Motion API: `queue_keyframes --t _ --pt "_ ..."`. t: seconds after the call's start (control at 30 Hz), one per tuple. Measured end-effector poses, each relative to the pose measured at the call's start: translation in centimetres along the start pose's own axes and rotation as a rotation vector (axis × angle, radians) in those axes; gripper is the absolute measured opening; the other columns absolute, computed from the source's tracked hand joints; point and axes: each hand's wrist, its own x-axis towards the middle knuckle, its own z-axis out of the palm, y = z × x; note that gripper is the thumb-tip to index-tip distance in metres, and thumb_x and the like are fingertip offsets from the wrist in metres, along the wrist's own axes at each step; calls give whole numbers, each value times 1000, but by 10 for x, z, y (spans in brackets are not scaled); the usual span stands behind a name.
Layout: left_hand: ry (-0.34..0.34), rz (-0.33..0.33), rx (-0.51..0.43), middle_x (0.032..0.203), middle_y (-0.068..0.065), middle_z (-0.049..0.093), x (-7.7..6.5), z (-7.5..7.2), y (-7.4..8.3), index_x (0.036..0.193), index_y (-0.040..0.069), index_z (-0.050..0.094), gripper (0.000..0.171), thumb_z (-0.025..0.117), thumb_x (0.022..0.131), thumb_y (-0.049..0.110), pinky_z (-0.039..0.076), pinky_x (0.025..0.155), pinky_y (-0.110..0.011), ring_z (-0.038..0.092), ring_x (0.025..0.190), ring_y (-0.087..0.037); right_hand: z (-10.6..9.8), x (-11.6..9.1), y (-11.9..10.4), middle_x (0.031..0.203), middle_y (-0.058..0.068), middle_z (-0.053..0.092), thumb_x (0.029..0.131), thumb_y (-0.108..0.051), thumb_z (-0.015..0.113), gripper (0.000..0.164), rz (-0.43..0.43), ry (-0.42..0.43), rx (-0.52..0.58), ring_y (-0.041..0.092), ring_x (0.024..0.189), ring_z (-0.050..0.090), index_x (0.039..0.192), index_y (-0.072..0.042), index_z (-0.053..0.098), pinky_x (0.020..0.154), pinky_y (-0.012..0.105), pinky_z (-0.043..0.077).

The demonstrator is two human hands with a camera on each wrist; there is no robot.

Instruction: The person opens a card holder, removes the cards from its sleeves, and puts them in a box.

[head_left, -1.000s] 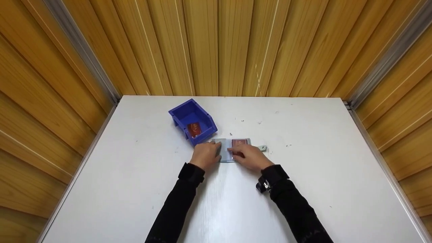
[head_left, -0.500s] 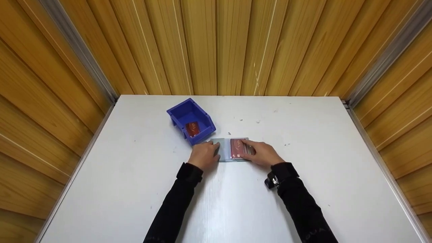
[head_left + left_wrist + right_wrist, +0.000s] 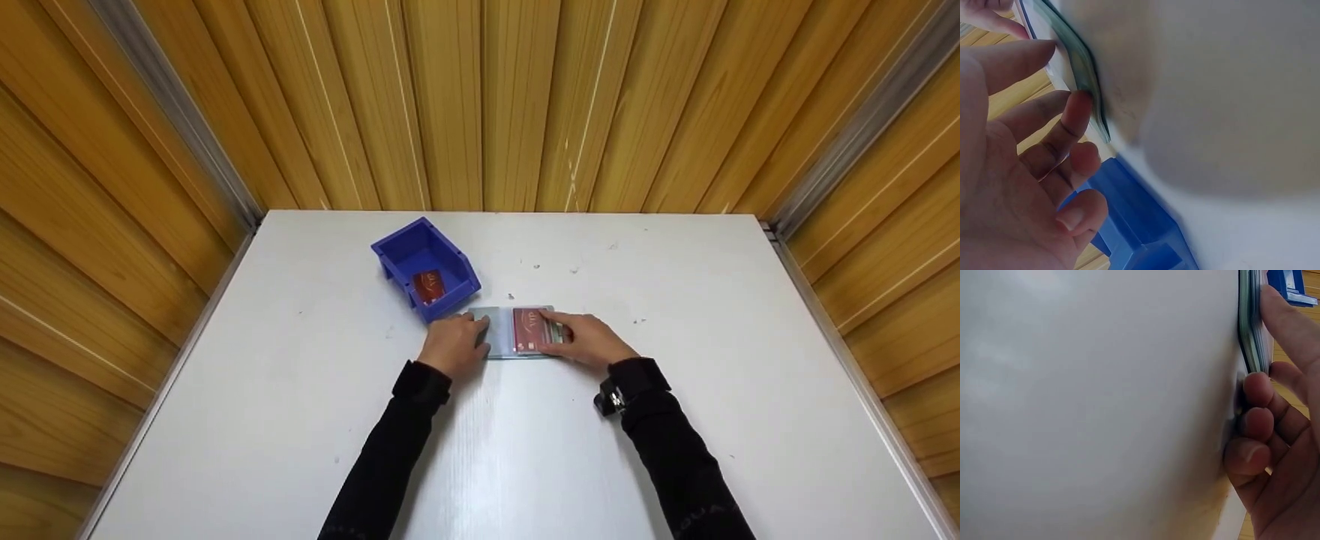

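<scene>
A pale blue-green card holder [image 3: 498, 334] lies spread on the white table, with clear plastic sleeves. A red card [image 3: 528, 331] sits in its right half, apparently behind clear plastic. My left hand [image 3: 453, 346] holds the holder's left part with thumb and forefinger; in the left wrist view the other fingers curl loosely beside its edge. My right hand [image 3: 592, 341] grips the right end, thumb and forefinger at the edges near the red card. The right wrist view shows the layered sleeves of the card holder [image 3: 1252, 332] edge-on, by the thumb.
A blue plastic bin [image 3: 426, 266] stands behind and left of the card holder, close to my left hand. Another red card [image 3: 429, 286] lies inside it. Wood-patterned panels [image 3: 517, 105] close off the table's back and sides.
My right hand has moved right, off the middle of the card holder to its right end, uncovering more of the red card. The left hand stays in place.
</scene>
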Motion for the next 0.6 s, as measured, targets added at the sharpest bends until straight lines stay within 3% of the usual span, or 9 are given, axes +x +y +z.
queue_keyframes --t 0.2,0.33,0.47,0.6 --pt "68 24 -18 97 -10 73 3 0 4 112 9 76 29 78 86 21 56 74 -48 72 89 -30 -2 0 0 132 15 64 90 -47 78 79 -3 -7 1 24 103 53 158 -23 44 99 42 45" --pt "97 18 -121 97 -8 73 13 6 13 104 7 75 20 73 85 11 56 77 -46 71 92 -29 -3 1 1 127 18 65 91 -45 78 79 -3 -4 -14 25 102 55 158 -22 44 100 45 46" --pt "68 -75 -303 102 -10 75 23 13 23 108 6 74 23 67 86 7 56 83 -47 71 96 -30 0 1 2 136 23 64 90 -44 79 79 -27 13 0 31 115 62 157 -20 45 106 49 47" --pt "24 -184 -474 96 -9 75 28 15 33 104 6 74 18 65 89 10 55 84 -45 70 91 -27 2 1 4 148 25 56 90 -43 79 79 -43 20 14 36 128 59 157 -19 45 111 53 44"
